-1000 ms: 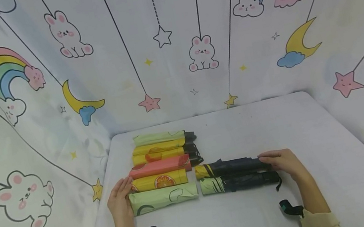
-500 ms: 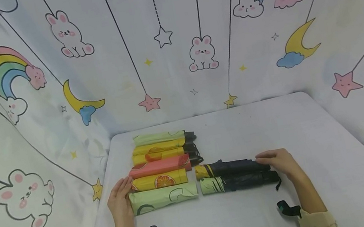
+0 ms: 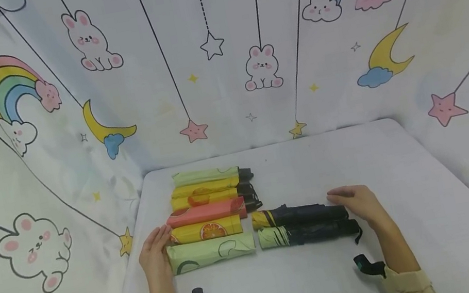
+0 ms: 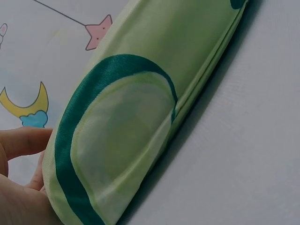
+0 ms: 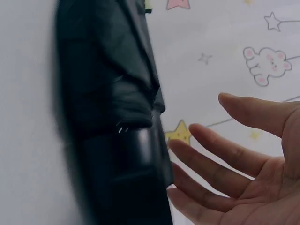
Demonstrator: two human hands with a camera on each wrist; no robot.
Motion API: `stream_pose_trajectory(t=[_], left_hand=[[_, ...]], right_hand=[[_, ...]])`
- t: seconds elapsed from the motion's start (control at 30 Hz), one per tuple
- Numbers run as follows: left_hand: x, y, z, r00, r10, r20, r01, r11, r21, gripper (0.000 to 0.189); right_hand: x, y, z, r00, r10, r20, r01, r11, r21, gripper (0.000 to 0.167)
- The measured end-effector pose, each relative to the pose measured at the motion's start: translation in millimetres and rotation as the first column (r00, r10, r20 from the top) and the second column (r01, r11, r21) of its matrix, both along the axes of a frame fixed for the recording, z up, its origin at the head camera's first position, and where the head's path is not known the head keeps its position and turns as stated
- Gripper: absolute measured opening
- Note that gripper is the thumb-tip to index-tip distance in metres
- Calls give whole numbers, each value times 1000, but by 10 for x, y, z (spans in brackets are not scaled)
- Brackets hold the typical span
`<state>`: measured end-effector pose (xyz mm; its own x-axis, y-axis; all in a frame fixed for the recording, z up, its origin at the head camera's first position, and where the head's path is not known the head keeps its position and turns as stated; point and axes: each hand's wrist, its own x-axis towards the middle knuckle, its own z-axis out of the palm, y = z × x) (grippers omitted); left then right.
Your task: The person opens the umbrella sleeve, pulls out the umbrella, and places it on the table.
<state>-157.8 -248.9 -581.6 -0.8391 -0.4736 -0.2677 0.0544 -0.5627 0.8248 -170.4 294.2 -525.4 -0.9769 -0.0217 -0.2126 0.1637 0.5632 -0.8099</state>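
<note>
Green sleeve (image 3: 212, 253) lies nearest on the table (image 3: 283, 290). Left hand (image 3: 155, 252) at its left end, fingers extended, touching it. Green-tipped umbrella (image 3: 308, 233) just right of it; navy umbrella (image 3: 300, 214) behind-right. Right hand (image 3: 358, 200) well right of it, fingers spread; contact with umbrellas unclear. Orange-print sleeve (image 3: 202, 231) just behind it; farther behind, red umbrella (image 3: 206, 213), two yellow umbrellas (image 3: 185, 202), pale umbrella (image 3: 204, 176).

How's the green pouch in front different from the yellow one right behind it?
The green pouch is pale; the yellow pouch is brighter. The green pouch looks bigger than the yellow pouch. The green pouch has a dark green curve; the yellow pouch has an orange slice. Both lie side by side on the white table.
</note>
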Motion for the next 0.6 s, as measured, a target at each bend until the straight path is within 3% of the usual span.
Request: stream_pose_trajectory(t=[0.3,0.6], left_hand=[[-30,-12,50,1000,-7,4,7,999,43,49],[-37,23,243,997,60,55,-53,991,-126,36]], right_hand=[[-113,-134,119,998,34,-48,-36,999,-39,60],[-289,-370,176,996,74,-55,-77,995,-62,56]])
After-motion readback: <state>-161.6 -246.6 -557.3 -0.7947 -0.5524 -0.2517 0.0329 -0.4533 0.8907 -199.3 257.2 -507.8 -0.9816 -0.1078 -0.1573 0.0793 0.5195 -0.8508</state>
